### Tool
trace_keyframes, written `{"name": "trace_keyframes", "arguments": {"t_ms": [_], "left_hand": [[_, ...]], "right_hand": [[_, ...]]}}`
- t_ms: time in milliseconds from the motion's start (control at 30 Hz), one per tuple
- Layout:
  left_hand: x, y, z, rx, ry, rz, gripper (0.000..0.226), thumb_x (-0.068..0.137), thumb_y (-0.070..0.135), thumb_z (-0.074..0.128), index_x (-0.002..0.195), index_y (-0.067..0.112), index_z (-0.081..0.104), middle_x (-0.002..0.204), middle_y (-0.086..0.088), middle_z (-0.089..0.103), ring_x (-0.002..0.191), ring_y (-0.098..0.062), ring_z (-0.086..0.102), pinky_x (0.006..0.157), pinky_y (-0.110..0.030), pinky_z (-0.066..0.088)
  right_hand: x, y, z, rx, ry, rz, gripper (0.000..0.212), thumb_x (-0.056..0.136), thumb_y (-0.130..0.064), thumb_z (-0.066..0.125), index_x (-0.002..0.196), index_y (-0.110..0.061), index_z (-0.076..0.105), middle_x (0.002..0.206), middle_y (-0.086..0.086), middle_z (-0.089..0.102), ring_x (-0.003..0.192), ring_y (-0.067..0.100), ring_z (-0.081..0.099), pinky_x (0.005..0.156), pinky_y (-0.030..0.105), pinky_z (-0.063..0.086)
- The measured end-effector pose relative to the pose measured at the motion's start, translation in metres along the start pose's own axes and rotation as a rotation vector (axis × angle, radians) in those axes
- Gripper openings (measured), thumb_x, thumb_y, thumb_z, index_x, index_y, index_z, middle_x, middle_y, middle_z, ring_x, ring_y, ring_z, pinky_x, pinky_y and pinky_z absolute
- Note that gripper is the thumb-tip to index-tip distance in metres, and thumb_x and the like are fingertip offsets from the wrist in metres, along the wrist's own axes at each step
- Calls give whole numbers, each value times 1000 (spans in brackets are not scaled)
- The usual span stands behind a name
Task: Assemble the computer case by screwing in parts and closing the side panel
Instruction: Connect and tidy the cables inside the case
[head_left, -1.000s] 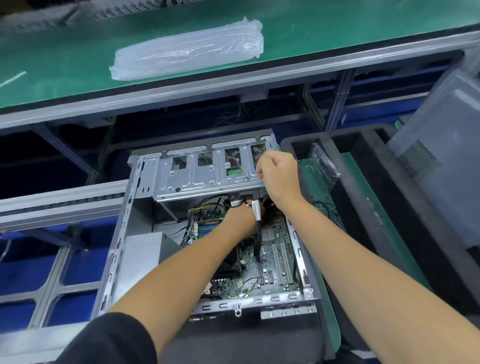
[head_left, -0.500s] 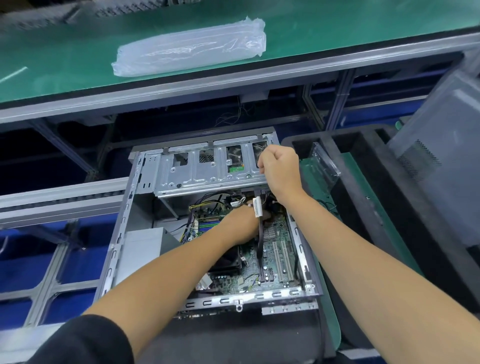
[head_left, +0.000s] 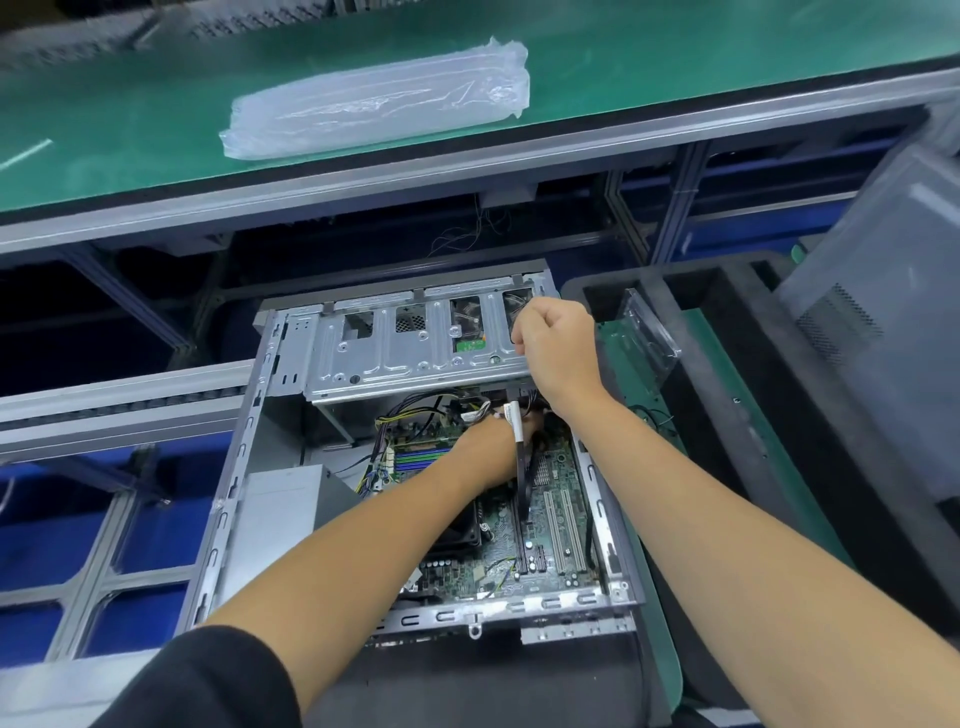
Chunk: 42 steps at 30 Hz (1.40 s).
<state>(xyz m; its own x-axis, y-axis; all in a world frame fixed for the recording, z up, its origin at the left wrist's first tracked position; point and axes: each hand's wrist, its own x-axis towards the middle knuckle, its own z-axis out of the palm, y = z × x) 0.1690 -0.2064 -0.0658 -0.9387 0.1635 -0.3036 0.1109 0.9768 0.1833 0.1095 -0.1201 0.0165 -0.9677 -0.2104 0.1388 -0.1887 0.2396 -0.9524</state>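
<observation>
Evidently the computer case lies open-side up so both hands reach in: the right hand grips the drive cage edge in a fist, probably steadying it, while the left hand works among cables beneath; its grip is hidden.

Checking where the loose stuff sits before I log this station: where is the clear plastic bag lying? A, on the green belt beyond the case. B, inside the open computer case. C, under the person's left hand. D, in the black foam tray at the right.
A: the clear plastic bag lies flat on the green belt, beyond the open grey metal computer case.
</observation>
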Motion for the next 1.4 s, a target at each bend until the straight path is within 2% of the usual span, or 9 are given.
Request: {"name": "trace_keyframes", "arguments": {"t_ms": [133,267,333,467,567,733,933,1200,1400], "left_hand": [[5,1,1,3,-29,-19,34,95,15,44,128,9,42,113,-17,51,96,-34,55,65,-40,47],[7,3,0,30,-46,-50,34,93,15,45,125,4,38,110,-19,49,85,-30,53,60,-36,38],[7,4,-3,31,-43,-55,37,91,10,45,126,3,38,109,-20,48,76,-25,41,59,-36,35],[5,7,-12,34,-73,-34,37,91,9,44,126,1,37,107,-21,47,74,-24,36,60,-35,33],[7,8,-13,10,-102,-41,37,92,14,44,126,1,36,105,-20,47,77,-27,43,61,-35,36],[8,5,-6,20,-66,-28,38,91,18,47,125,2,39,105,-17,47,78,-24,38,61,-34,36],[8,4,-2,31,-25,19,39,94,21,47,126,0,40,114,-20,47,104,-32,49,74,-41,48],[4,8,-7,77,-37,19,30,94,14,44,119,-2,40,112,-20,47,99,-33,53,67,-36,39],[6,7,-9,94,-89,-12,37,94,14,44,128,0,35,115,-22,49,103,-33,55,72,-37,43]], "right_hand": [[1,1,0,-3,0,1,24,83,3,45,64,17,50,67,34,49,61,21,38,58,31,31],[1,1,0,-7,-1,-4,24,84,2,45,64,16,50,67,34,49,60,20,39,58,31,32],[1,2,-1,-11,-2,-6,24,84,2,45,64,16,50,68,34,50,61,19,39,58,31,32],[0,2,-1,-14,-4,-11,24,83,2,45,64,15,50,67,33,50,60,20,39,57,31,32],[0,2,-1,-17,-5,-14,25,84,2,45,64,16,50,67,33,50,60,20,39,57,31,32],[1,2,0,-34,-7,-23,25,84,3,45,63,15,50,68,33,51,61,21,39,59,31,34],[1,3,0,-40,-3,-38,26,85,3,44,62,14,50,67,33,51,60,20,40,58,30,34],[1,3,0,-34,-3,-35,26,84,3,45,61,13,51,66,32,52,59,20,41,56,30,33],[0,2,-1,-27,-9,-31,27,85,3,45,61,14,50,65,33,51,59,20,40,57,23,34]]}}
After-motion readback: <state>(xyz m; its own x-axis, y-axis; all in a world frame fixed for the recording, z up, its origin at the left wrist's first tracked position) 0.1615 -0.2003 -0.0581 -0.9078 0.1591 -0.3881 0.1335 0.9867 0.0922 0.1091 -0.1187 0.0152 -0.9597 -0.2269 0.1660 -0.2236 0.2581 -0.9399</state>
